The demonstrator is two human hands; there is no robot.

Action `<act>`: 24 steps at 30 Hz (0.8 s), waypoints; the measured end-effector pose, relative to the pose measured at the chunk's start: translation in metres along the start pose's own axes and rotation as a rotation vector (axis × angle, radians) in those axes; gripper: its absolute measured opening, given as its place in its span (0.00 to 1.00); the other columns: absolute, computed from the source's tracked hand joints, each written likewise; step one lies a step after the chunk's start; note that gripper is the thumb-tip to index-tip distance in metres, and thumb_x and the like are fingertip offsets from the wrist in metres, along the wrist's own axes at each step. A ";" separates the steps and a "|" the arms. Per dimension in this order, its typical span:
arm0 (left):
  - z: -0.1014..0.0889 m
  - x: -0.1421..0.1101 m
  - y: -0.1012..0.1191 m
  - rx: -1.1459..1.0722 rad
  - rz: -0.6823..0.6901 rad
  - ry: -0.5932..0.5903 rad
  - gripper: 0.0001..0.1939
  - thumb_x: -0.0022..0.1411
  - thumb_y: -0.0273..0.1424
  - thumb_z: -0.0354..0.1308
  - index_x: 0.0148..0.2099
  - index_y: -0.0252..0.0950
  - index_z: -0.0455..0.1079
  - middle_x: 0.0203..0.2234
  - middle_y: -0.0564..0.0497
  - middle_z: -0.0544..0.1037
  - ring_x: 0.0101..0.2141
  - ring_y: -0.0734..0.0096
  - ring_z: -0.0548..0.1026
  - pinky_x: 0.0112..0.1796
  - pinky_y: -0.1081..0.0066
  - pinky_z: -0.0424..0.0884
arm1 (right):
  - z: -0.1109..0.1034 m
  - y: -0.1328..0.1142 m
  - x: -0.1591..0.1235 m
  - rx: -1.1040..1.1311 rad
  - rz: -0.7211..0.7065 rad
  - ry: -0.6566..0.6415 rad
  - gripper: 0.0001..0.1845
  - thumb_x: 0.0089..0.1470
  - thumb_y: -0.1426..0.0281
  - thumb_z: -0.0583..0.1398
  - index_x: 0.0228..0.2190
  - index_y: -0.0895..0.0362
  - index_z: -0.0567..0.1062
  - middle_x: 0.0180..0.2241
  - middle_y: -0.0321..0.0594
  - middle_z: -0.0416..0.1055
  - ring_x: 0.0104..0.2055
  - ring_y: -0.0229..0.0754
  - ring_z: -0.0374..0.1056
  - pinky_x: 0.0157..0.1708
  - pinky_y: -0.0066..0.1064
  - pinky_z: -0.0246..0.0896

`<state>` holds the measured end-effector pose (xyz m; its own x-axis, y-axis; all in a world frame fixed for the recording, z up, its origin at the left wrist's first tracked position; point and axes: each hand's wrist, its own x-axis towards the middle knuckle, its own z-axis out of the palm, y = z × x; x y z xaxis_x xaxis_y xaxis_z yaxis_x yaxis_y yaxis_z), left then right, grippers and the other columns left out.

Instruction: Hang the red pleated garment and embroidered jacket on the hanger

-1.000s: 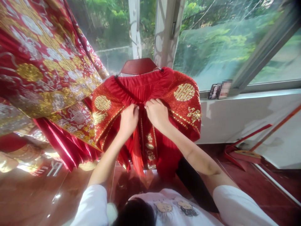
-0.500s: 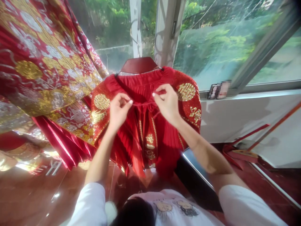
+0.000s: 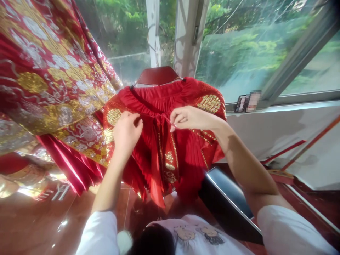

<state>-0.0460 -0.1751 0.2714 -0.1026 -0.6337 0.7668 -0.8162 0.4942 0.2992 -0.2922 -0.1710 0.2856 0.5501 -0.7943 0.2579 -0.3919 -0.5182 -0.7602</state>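
Note:
A red pleated skirt (image 3: 186, 152) with gold embroidered panels hangs by clips from a dark red hanger (image 3: 158, 75). A thin red cord (image 3: 162, 115) runs across the front of its waist and meets in a knot or loop at the middle. Just right of that knot, my right hand (image 3: 190, 118) is closed, thumb and finger pinching a cord end. My left hand (image 3: 126, 130) is at the left side of the waist, its fingers curled towards the thumb; whatever they pinch blends into the red cloth and cannot be made out.
Another red garment (image 3: 61, 71) with gold and silver embroidery hangs close on the left. Behind the hanger is a window (image 3: 247, 53); small items (image 3: 241, 103) stand on its sill. A black glossy object (image 3: 225, 194) lies below my right arm, above the tiled floor (image 3: 87, 219).
My left hand has moved left and slightly down, away from the knot. My right hand has dropped and turned sideways, its forearm now further out to the right.

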 end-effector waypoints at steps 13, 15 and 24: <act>0.052 0.014 0.020 -0.673 0.030 -0.073 0.04 0.53 0.27 0.63 0.26 0.35 0.72 0.25 0.53 0.76 0.28 0.74 0.71 0.31 0.72 0.65 | 0.043 0.026 0.030 -0.345 -0.329 0.577 0.08 0.57 0.73 0.52 0.37 0.54 0.70 0.40 0.41 0.76 0.38 0.39 0.74 0.39 0.32 0.68; 0.055 0.012 0.019 -0.653 0.031 -0.063 0.05 0.54 0.27 0.62 0.26 0.35 0.72 0.25 0.53 0.76 0.27 0.75 0.69 0.31 0.72 0.64 | 0.044 0.029 0.028 -0.435 -0.327 0.552 0.12 0.59 0.73 0.50 0.41 0.54 0.70 0.44 0.41 0.75 0.41 0.40 0.74 0.42 0.32 0.67; 0.053 0.002 0.022 -0.317 0.175 -0.075 0.03 0.59 0.26 0.58 0.32 0.37 0.68 0.39 0.49 0.72 0.42 0.66 0.68 0.47 0.64 0.62 | 0.045 0.031 0.032 -0.445 -0.233 0.639 0.19 0.59 0.68 0.53 0.52 0.53 0.68 0.39 0.39 0.76 0.37 0.41 0.73 0.43 0.34 0.68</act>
<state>-0.0942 -0.1970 0.2492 -0.2762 -0.5596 0.7813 -0.5669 0.7513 0.3377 -0.2538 -0.1978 0.2431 0.1788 -0.6082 0.7734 -0.6497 -0.6633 -0.3714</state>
